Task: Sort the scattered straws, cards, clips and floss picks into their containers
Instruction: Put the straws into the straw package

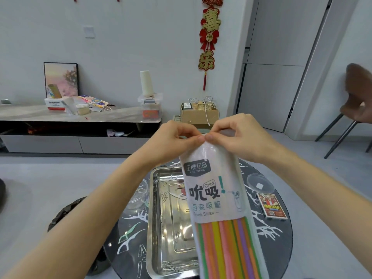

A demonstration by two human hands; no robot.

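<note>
Head view — left hand (pixel 177 135) and right hand (pixel 234 133), each grip pinching the straw bag (pixel 215 190) top.

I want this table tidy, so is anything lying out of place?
Yes: floss picks lie loose on the dark table, left of the metal tray, with paper clips beside them. More paper clips are scattered inside the tray. The straw bag, pinched at its top by the left hand and right hand, looks intact.

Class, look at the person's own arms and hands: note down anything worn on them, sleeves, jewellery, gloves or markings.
The left hand and right hand are bare: no gloves or rings show. The left forearm and right forearm are bare too, with no sleeve, watch or marking in view.
</note>
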